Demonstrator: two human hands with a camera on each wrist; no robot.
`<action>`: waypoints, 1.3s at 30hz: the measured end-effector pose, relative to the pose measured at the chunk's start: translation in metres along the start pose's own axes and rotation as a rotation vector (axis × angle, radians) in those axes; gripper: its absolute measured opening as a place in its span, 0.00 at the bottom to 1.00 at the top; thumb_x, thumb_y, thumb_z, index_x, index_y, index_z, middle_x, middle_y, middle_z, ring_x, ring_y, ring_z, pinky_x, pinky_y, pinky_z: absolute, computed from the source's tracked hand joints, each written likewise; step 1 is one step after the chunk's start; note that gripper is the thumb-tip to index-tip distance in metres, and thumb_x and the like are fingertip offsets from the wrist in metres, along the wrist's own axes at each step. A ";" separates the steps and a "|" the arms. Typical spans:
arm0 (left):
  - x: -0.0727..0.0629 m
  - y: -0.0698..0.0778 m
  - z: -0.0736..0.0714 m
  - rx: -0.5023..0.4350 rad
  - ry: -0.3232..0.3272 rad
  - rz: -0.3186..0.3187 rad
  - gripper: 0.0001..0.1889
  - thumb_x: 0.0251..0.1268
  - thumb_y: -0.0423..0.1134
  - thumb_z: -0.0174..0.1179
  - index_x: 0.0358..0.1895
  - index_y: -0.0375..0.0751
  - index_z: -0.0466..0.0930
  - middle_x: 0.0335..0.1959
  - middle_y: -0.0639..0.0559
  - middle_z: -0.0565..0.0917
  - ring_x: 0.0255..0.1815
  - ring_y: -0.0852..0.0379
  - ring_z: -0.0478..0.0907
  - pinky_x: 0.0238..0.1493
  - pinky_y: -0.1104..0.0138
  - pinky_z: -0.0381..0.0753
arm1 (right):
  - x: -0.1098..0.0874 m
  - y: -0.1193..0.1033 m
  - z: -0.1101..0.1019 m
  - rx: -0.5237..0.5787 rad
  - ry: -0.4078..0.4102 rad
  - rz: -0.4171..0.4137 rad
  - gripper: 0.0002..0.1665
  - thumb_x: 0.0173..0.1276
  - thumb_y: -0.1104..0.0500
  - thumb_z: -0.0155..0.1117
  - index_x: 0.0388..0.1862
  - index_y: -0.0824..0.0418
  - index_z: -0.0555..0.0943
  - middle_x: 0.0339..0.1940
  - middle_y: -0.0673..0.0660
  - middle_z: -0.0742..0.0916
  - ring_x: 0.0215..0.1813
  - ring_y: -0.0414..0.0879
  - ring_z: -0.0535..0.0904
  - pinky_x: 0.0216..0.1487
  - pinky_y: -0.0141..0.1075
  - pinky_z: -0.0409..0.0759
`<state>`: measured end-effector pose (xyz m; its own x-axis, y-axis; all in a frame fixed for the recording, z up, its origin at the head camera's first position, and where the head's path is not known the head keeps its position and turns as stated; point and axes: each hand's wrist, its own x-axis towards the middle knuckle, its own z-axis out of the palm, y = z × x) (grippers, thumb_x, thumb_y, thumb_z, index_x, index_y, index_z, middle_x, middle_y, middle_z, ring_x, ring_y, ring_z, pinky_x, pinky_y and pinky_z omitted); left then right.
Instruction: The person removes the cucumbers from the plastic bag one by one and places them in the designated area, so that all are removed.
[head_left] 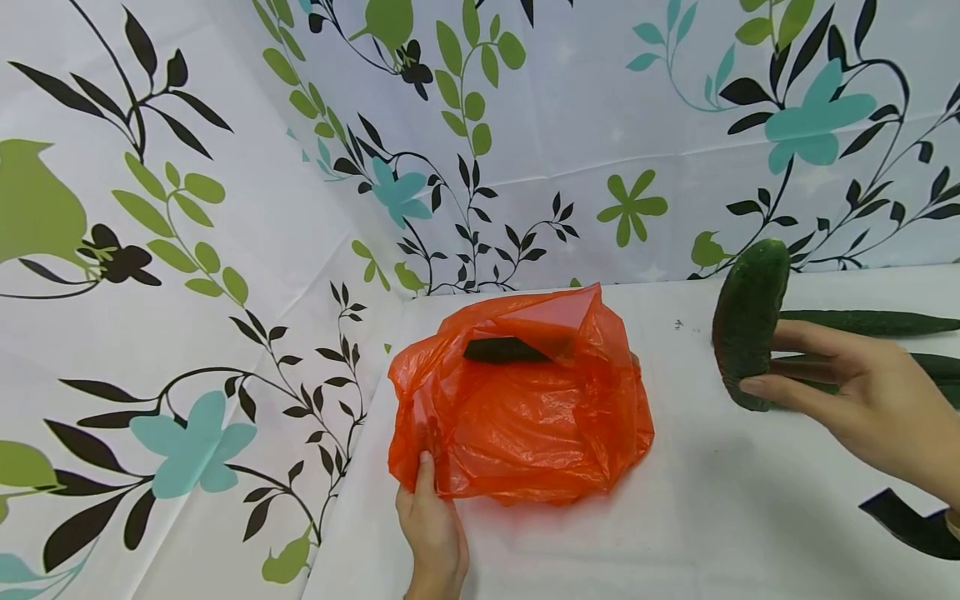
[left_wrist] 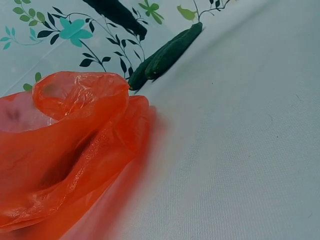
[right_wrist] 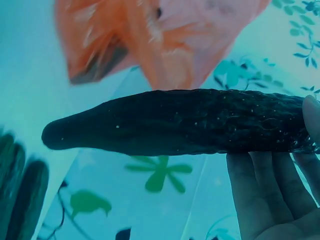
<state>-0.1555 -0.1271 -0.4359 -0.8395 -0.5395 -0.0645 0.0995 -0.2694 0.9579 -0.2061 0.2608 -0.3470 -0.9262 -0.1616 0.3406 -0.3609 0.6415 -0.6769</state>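
My right hand pinches a dark green cucumber between thumb and fingers, near its lower end. The cucumber stands nearly upright above the white cloth, to the right of an orange-red plastic bag. In the right wrist view the held cucumber stretches across, with fingertips beneath it and the thumb on top. My left hand grips the bag's near left edge, thumb over the plastic. The bag's mouth gapes, and a dark green piece shows inside. No left fingers appear in the left wrist view, where the bag fills the left side.
More cucumbers lie on the white cloth at the right, one farther back and another partly behind my right hand. A patterned sheet with leaves and flowers rises behind the table and on the left. A black strap hangs below my right wrist.
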 end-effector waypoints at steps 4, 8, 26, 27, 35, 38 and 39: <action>-0.001 0.001 0.002 0.020 0.015 -0.014 0.24 0.83 0.45 0.44 0.74 0.40 0.58 0.69 0.49 0.67 0.67 0.49 0.67 0.65 0.66 0.73 | -0.004 0.009 -0.004 -0.086 0.068 -0.042 0.35 0.53 0.69 0.80 0.61 0.68 0.79 0.51 0.74 0.84 0.46 0.79 0.80 0.37 0.10 0.71; -0.001 0.001 0.002 0.028 0.016 -0.016 0.24 0.83 0.45 0.44 0.74 0.39 0.57 0.69 0.49 0.67 0.66 0.49 0.67 0.65 0.66 0.73 | -0.008 0.017 -0.006 -0.233 0.147 -0.136 0.39 0.44 0.71 0.82 0.59 0.65 0.82 0.51 0.69 0.86 0.45 0.72 0.83 0.46 0.07 0.63; 0.000 -0.001 -0.001 0.010 0.005 -0.010 0.23 0.84 0.44 0.42 0.73 0.39 0.59 0.68 0.48 0.68 0.66 0.48 0.67 0.64 0.67 0.74 | -0.036 0.092 -0.001 -0.555 0.206 -0.422 0.48 0.81 0.34 0.21 0.56 0.68 0.79 0.49 0.69 0.83 0.50 0.69 0.77 0.78 0.39 0.53; 0.000 -0.001 -0.001 0.010 0.002 -0.007 0.23 0.84 0.44 0.43 0.73 0.39 0.59 0.69 0.47 0.68 0.66 0.48 0.67 0.64 0.67 0.74 | -0.038 0.097 -0.001 -0.572 0.205 -0.428 0.48 0.82 0.35 0.20 0.56 0.69 0.79 0.49 0.69 0.83 0.49 0.69 0.78 0.76 0.42 0.60; 0.001 -0.002 0.000 0.011 -0.002 -0.013 0.23 0.84 0.44 0.42 0.74 0.39 0.58 0.69 0.48 0.68 0.66 0.48 0.67 0.64 0.67 0.74 | -0.056 0.138 0.001 -0.688 0.164 -0.397 0.51 0.77 0.37 0.12 0.53 0.71 0.78 0.45 0.74 0.81 0.44 0.71 0.78 0.45 0.62 0.76; 0.001 -0.002 0.000 0.011 -0.002 -0.015 0.23 0.84 0.43 0.42 0.74 0.39 0.59 0.69 0.48 0.68 0.66 0.49 0.67 0.64 0.67 0.74 | -0.061 0.153 0.001 -0.708 0.155 -0.386 0.52 0.76 0.37 0.10 0.53 0.71 0.77 0.45 0.75 0.81 0.43 0.72 0.78 0.45 0.62 0.76; 0.001 -0.003 0.000 0.012 -0.004 -0.014 0.23 0.84 0.43 0.42 0.74 0.39 0.59 0.69 0.49 0.69 0.66 0.49 0.68 0.64 0.67 0.74 | -0.062 0.159 0.001 -0.717 0.151 -0.388 0.52 0.75 0.37 0.09 0.53 0.71 0.77 0.44 0.75 0.81 0.43 0.72 0.78 0.44 0.62 0.76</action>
<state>-0.1565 -0.1272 -0.4387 -0.8427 -0.5329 -0.0766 0.0817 -0.2672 0.9602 -0.2059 0.3721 -0.4758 -0.7073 -0.4003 0.5827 -0.4472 0.8917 0.0699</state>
